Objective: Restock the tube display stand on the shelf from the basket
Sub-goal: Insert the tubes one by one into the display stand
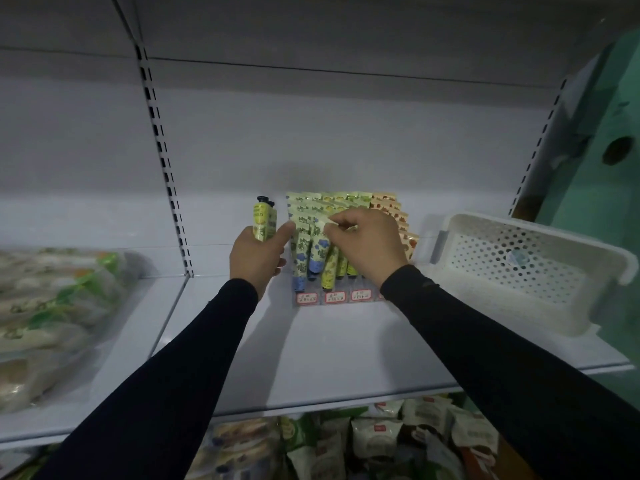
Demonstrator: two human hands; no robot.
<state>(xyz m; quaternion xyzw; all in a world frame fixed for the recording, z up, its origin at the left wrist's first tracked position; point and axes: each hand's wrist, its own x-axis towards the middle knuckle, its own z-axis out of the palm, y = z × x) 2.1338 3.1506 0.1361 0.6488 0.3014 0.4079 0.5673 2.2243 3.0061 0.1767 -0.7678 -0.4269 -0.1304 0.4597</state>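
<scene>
Head view only: left hand curls round two yellow tubes, caps up, held just left of the tube display stand on the shelf; right hand pinches the crimped top of a tube in the stand's middle rows, fingertips close together, rest of the hand covering the tubes behind it. Basket sits tilted at the right end of the shelf, near the stand, and looks empty (far corner not fully visible), so the two in the left hand are probably the last stock to place. Risks, as judgement: rows are packed tight and leaning, so tugging or shoving the pinched tube could knock its neighbours forward off the stand's front lip, where the price labels sit. Left hand grips two tubes at once low on their bodies, so one could slip out while attention is on the right hand. Yellow tubes could also end up in the blue-flower column, since the printed patterns look alike in this dim light. Basket overhangs the shelf edge slightly; an elbow bump might tip it.
</scene>
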